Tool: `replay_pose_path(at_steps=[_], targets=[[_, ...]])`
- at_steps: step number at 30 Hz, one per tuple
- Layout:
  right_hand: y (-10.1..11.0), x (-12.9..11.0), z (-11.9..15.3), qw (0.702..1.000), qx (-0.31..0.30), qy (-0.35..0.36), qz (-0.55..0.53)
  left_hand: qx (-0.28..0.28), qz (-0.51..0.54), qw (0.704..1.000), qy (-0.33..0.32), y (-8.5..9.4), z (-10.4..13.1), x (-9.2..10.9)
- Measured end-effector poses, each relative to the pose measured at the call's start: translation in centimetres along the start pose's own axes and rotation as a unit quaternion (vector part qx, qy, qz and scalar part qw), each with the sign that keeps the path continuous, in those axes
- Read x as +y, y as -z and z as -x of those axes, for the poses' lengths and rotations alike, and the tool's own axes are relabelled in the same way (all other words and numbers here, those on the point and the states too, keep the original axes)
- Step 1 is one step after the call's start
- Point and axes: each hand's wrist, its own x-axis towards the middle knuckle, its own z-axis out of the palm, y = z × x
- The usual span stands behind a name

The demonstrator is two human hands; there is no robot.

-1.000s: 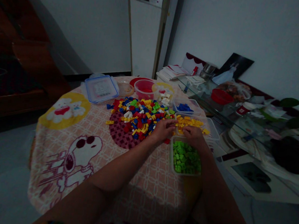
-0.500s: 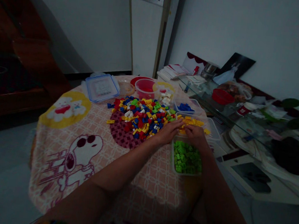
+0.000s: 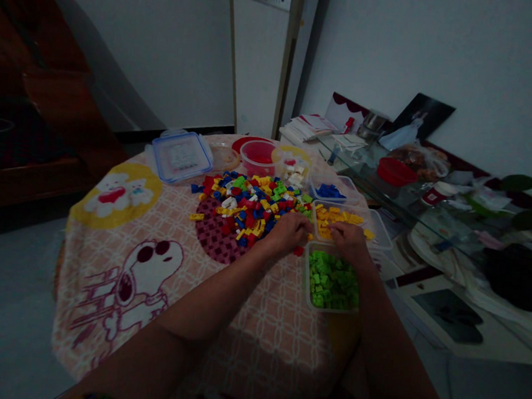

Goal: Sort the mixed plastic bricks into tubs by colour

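A mixed pile of red, blue, yellow, green and white bricks (image 3: 251,204) lies on the patterned tablecloth. My left hand (image 3: 292,231) is at the pile's right edge, its fingers curled together; what they hold, if anything, is too small to name. Over the near right part of the box of yellow bricks (image 3: 332,214) is my right hand (image 3: 349,239), fingertips pinched, with nothing clear to see between them. Nearest me on the right stands a clear box of green bricks (image 3: 333,281). Behind the yellow box is a box with blue bricks (image 3: 329,191).
At the back of the table are a blue-rimmed lid (image 3: 182,156), a round pink tub (image 3: 259,155) and some white bricks (image 3: 296,176). A glass side table (image 3: 387,201) with a red bowl (image 3: 396,172) and clutter stands to the right.
My left hand has moved left and slightly nearer me, from the yellow box to the pile's edge, and its fingers have curled. My right hand has hardly moved.
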Motion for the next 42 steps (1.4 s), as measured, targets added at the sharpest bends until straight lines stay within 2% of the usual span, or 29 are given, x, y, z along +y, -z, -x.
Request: replay_pose_path(at_steps=[2,4,8,12,15,19,26,29,34,38,42], targets=[[0.0,0.0,0.0,1.0,-0.002,-0.003,0.0,-0.061,-0.028,0.997,-0.041,0.1,0.2,0.2],[0.0,0.0,0.0,1.0,-0.004,-0.007,-0.001,-0.1,-0.058,0.99,-0.083,-0.1,0.4,0.3],[0.2,-0.3,0.0,1.0,-0.009,0.003,-0.009,-0.112,-0.156,0.974,-0.12,-0.5,0.7,0.4],[0.3,-0.8,0.0,0.999,-0.019,0.024,-0.026,-0.125,-0.214,0.961,-0.121,-0.4,0.7,0.7],[0.3,-0.9,0.1,0.999,-0.019,0.031,-0.038,-0.107,-0.209,0.967,-0.101,0.0,0.7,0.8],[0.2,-0.7,0.2,0.999,-0.021,0.028,-0.033,-0.037,-0.15,0.987,-0.053,0.3,0.4,0.1],[0.2,-0.5,0.1,1.0,-0.019,0.021,-0.01,0.027,-0.078,0.995,-0.053,-0.2,0.0,-0.9],[0.1,-0.3,0.1,1.0,0.012,0.004,-0.007,0.012,-0.07,0.994,-0.082,-0.7,0.1,-0.5],[-0.2,0.3,0.1,0.996,0.084,-0.03,-0.031,-0.057,-0.077,0.987,-0.126,-1.4,0.3,0.4],[-0.5,0.4,0.1,0.995,0.091,-0.016,-0.045,-0.093,-0.096,0.979,-0.153,-1.1,0.3,1.0],[-0.6,0.5,0.1,0.996,0.079,-0.012,-0.042,-0.085,-0.122,0.978,-0.149,-0.9,0.2,0.9]])
